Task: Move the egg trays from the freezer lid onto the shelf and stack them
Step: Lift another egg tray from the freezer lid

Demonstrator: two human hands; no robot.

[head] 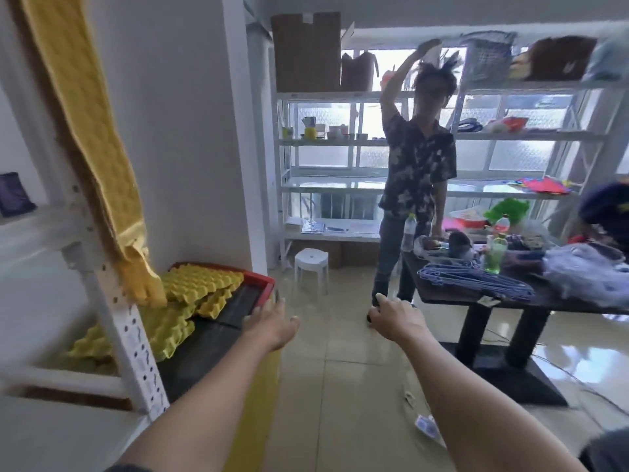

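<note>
Several yellow egg trays (200, 284) lie in a loose pile on the dark freezer lid (218, 338) at lower left, some overlapping and tilted. One more yellow tray (85, 107) stands on edge against the white shelf upright (129, 321) at the left. My left hand (272, 318) reaches forward over the lid's right edge, fingers apart, holding nothing, just right of the pile. My right hand (394, 315) is stretched out over the floor, fingers loosely curled, with nothing in it.
A white shelf board (37, 229) is at the left. A person (415, 172) stands ahead by a dark table (476, 298) with hangers, bottles and cloth. A white stool (311, 267) sits on the tiled floor. White racks line the back wall.
</note>
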